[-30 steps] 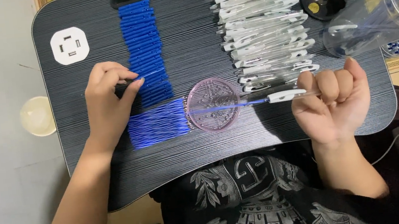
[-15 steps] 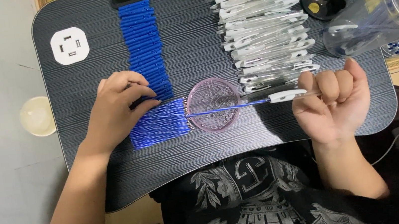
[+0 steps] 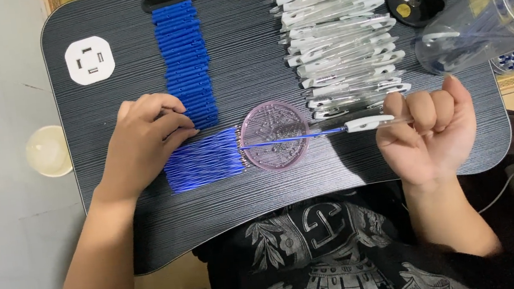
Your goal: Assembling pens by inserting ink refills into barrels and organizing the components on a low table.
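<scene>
My right hand (image 3: 431, 134) has its grip closed around a clear pen barrel (image 3: 374, 123), whose blue refill (image 3: 288, 139) lies across the pink dish (image 3: 274, 135). My left hand (image 3: 144, 141) rests on the dark surface (image 3: 248, 68), fingers loosely curled on the blue refills pile (image 3: 202, 160), holding nothing I can see.

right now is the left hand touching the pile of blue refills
Touching: the head view shows the left hand resting its fingertips on the blue refills.

One pink dish (image 3: 274, 135), one white cup (image 3: 48, 151), two hands (both bare) (image 3: 140, 141) (image 3: 430, 131).
</scene>
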